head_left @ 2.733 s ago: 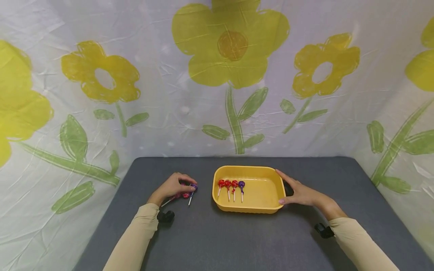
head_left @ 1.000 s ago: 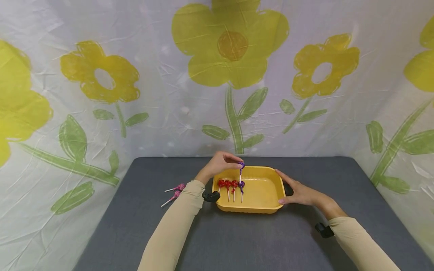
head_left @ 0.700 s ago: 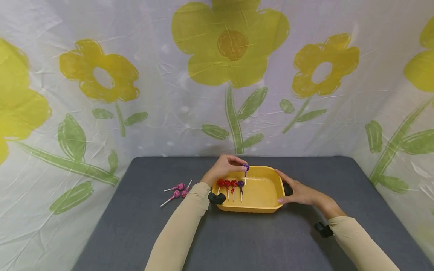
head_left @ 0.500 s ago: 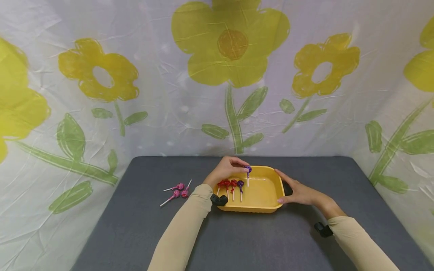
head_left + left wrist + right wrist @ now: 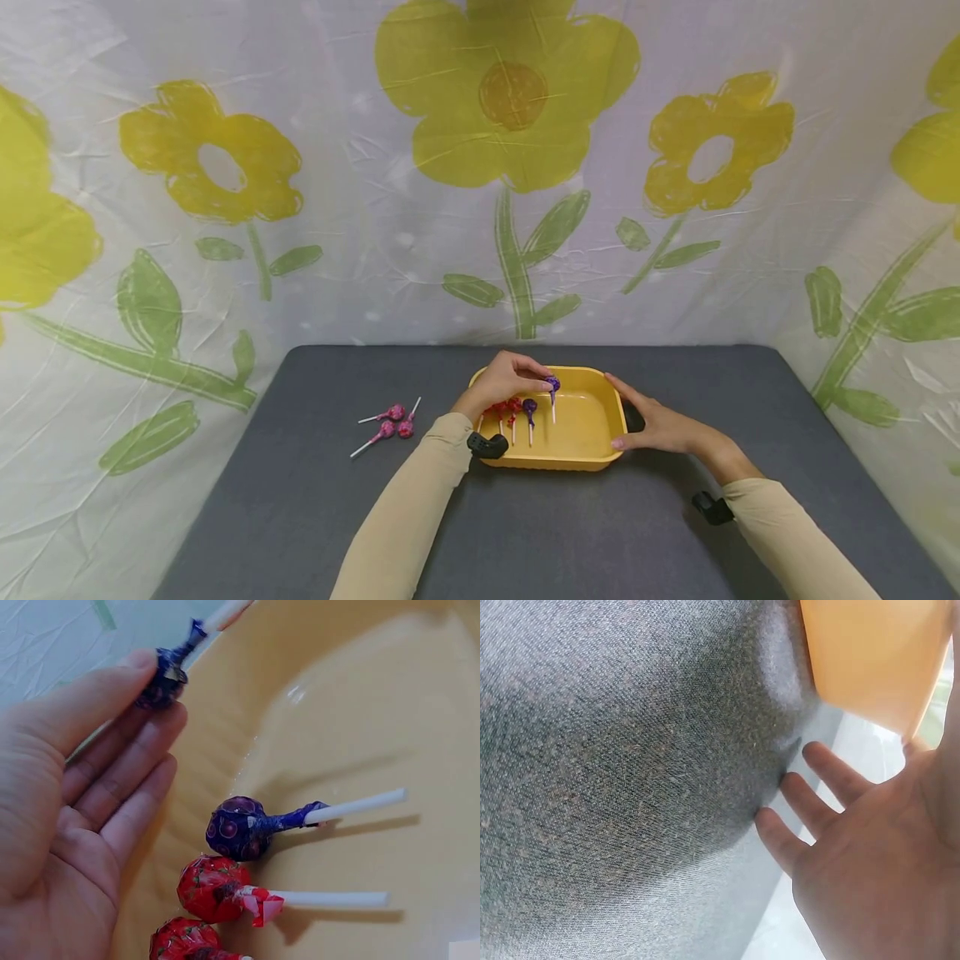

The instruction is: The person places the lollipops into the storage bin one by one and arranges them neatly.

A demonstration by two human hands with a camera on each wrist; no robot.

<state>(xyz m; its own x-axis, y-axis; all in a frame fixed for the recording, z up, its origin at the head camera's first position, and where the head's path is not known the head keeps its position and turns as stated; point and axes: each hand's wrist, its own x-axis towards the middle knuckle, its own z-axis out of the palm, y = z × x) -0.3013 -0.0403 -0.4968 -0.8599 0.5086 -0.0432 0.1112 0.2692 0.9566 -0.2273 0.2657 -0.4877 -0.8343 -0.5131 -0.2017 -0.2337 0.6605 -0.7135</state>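
Note:
My left hand [image 5: 508, 379] pinches a purple-wrapped lollipop [image 5: 166, 684] by its candy head, between thumb and fingertips. In the head view it hangs stick down over the middle of a yellow tray [image 5: 558, 458]. Left of it inside the tray lies another purple lollipop [image 5: 529, 407]. A row of red lollipops [image 5: 214, 889] continues beside that one, partly covered by my left hand in the head view. My right hand [image 5: 660, 425] touches the tray's right end with thumb and forefinger spread along it. Its other fingers [image 5: 806, 799] stretch out straight, off the tray, in the right wrist view.
Three pink lollipops [image 5: 386, 429] lie in a loose cluster on the dark grey table [image 5: 555, 533], left of the tray. Behind the table hangs a pale cloth with yellow flowers [image 5: 513, 96]. My left forearm passes between the cluster and the tray.
My left hand has carried the purple lollipop from the cluster on the left to the tray, then slightly right and lower over it. My right hand has stayed at the tray's right end.

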